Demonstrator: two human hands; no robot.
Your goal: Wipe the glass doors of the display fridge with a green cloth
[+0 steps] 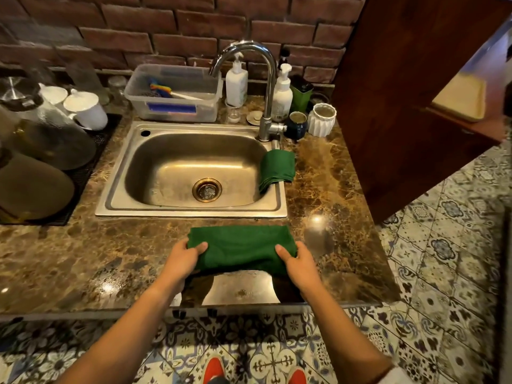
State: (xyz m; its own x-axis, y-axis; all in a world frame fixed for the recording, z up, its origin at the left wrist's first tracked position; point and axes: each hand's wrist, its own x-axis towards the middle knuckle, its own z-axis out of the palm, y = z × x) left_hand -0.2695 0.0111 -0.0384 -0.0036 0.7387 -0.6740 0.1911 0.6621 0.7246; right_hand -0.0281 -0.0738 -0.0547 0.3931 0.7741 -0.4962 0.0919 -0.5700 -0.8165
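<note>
A folded green cloth (240,247) lies on the brown marble counter (83,259) just in front of the sink. My left hand (184,257) grips its left end with the thumb on top. Its right end is pinched by my right hand (297,261) the same way. A second folded green cloth (275,169) drapes over the right rim of the steel sink (116,189). No display fridge is in view.
A chrome tap (266,87) rises behind the sink, with soap bottles (236,83), small pots and a clear plastic tub (174,92) along the brick wall. Plates and cups (83,106) dry on a black mat at left. A dark wooden panel (401,92) stands at right. Patterned tiles cover the floor.
</note>
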